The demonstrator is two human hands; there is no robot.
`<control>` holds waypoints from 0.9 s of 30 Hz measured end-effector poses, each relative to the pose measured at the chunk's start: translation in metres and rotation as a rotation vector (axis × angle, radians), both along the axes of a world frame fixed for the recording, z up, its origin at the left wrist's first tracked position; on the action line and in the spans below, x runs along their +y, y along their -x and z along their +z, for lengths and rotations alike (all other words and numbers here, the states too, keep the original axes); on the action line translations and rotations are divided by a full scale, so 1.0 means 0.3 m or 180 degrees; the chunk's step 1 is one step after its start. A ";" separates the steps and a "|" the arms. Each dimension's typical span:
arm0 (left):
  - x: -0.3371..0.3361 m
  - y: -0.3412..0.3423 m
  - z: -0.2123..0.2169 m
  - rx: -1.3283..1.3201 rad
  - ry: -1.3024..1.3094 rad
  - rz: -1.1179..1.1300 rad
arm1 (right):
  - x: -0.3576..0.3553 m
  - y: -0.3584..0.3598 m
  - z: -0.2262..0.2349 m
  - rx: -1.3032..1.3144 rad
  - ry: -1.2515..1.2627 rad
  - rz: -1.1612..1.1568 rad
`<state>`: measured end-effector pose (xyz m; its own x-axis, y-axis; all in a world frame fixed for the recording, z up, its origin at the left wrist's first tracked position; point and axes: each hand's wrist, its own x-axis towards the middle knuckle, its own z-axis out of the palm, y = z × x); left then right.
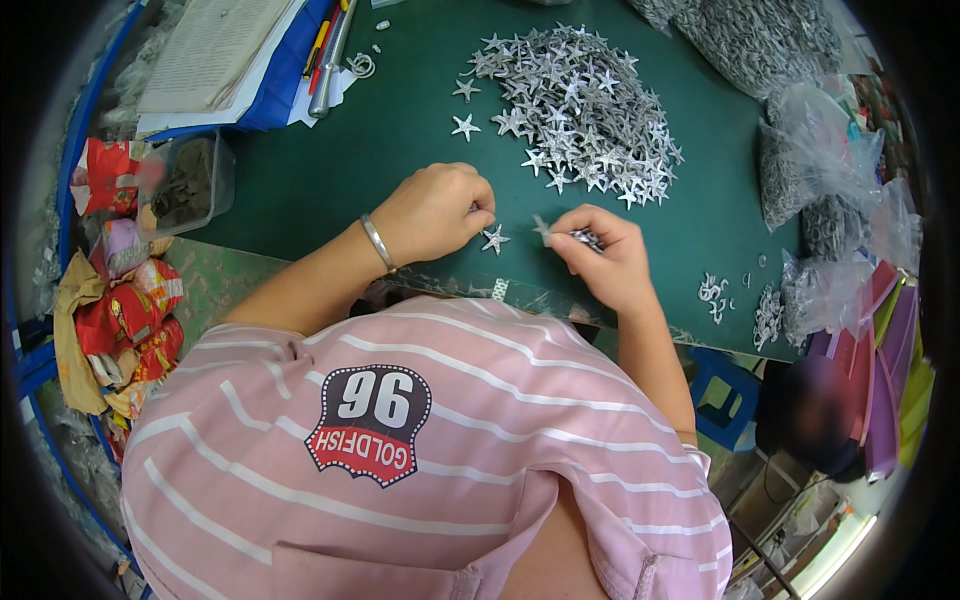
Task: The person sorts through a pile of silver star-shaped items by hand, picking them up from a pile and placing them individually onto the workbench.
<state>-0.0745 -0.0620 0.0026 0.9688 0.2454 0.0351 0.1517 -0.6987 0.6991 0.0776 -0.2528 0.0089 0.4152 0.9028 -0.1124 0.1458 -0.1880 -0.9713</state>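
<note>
My right hand (612,258) is closed, pinching a silvery metal starfish piece (542,230) between thumb and forefinger. More silvery metal bits (587,239) show inside its curled fingers. My left hand (440,208), with a bangle at the wrist, rests at the table's near side with fingers curled together. A speck of silver shows at its fingertips, too small to name. Just under those fingertips lies a single starfish piece (495,239) on the green tabletop (390,130). Beyond both hands spreads a large heap of starfish pieces (580,110), with a loose starfish piece (465,127) to its left.
Bags of metal parts (760,45) line the right side, near small curved metal pieces (712,296). Papers on a blue folder (215,65), pens (320,50) and a clear plastic box (190,182) sit at left. A blue stool (724,397) stands below the table's right edge.
</note>
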 end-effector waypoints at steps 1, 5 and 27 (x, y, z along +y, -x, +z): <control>0.012 -0.002 -0.015 -0.0142 0.0069 -0.0028 | -0.015 -0.033 -0.003 0.1141 -0.0073 0.0091; 0.044 0.003 0.067 0.0695 0.3227 0.0533 | 0.020 -0.004 0.046 0.2820 -0.0762 -0.0228; 0.014 0.006 0.069 0.0561 0.3312 0.0610 | 0.054 0.117 0.015 -0.1699 -0.0801 -0.0280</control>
<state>-0.0765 -0.0578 0.0234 0.8820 0.2226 -0.4154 0.3524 0.2740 0.8949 0.0425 -0.2367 0.0135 0.4298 0.8343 0.3453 0.6205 0.0049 -0.7842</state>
